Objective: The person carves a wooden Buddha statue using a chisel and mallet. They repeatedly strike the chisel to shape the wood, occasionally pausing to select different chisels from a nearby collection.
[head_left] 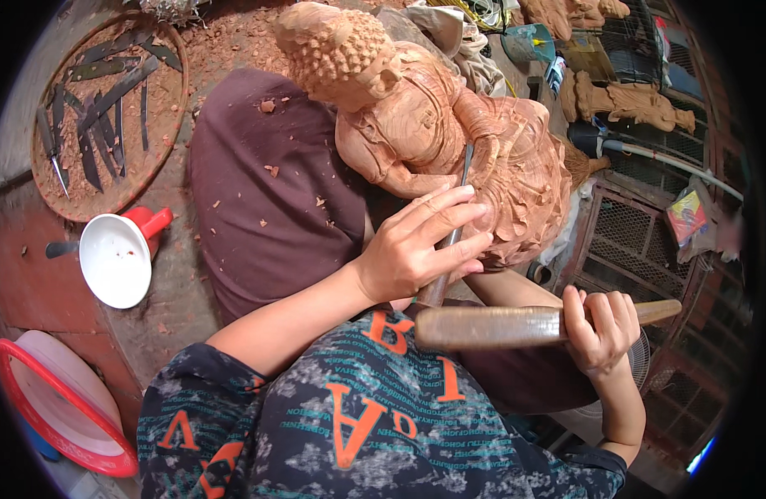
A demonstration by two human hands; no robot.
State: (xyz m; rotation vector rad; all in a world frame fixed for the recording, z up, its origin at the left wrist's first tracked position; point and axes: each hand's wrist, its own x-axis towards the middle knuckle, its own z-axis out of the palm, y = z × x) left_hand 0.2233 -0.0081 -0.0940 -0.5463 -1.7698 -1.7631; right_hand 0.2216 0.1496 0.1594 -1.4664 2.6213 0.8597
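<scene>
Left hand (428, 241) gripping chisel (433, 291), tip at carved wooden statue (416, 116) lying just beside left knee. Right hand (600, 328) wrapped around wooden mallet (491, 328). Round tray (187, 76): flat blades (117, 96), wood chips (161, 137). White bowl (108, 274): few specks.

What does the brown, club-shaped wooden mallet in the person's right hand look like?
The brown, club-shaped wooden mallet has a thick, smooth, shiny body with a blunt end, narrowing toward its handle. It lies nearly level across the picture, above the lap. The right hand wraps the handle, whose slim end sticks out beyond the fist. The blunt end is near the slim, brown-handled chisel; whether they touch is unclear.
</scene>
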